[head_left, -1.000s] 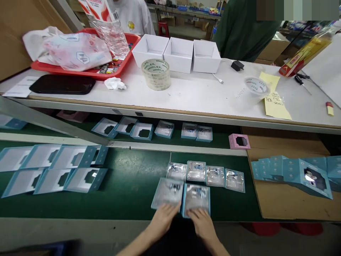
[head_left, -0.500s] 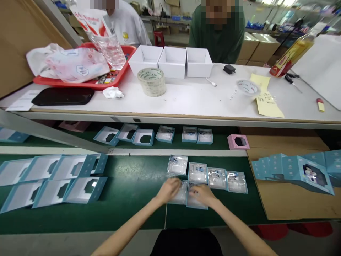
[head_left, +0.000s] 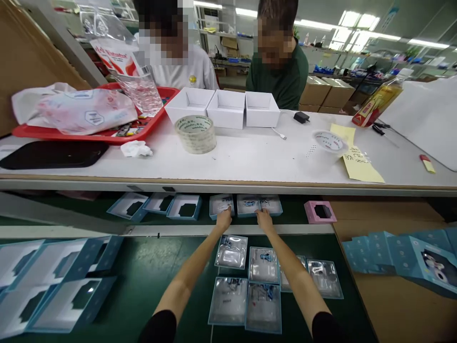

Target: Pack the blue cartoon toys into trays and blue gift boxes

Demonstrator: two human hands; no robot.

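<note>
Both my arms stretch forward to the lower shelf under the white worktop. My left hand [head_left: 224, 219] has its fingers closed at the near right corner of a light-blue box [head_left: 216, 206] with a clear plastic tray inside. My right hand [head_left: 264, 220] grips at the near edge where two similar boxes meet, the left box [head_left: 246, 206] and the right box [head_left: 273, 205]. On the green table below, several blue boxes with clear trays [head_left: 228, 305] lie face up; small blue and clear parts show inside. My right forearm partly covers one of them.
Open blue boxes with cut-out windows [head_left: 67, 305] stand at left. More blue boxes [head_left: 421, 257] lie on cardboard at right, near a pink box [head_left: 317, 212]. The worktop [head_left: 250, 157] overhangs the shelf, holding a tape roll [head_left: 195, 136] and white boxes [head_left: 226, 112]. Two people sit opposite.
Both hands have left the trays in the near boxes and moved forward to the boxes on the shelf. The camera view has tilted upward.
</note>
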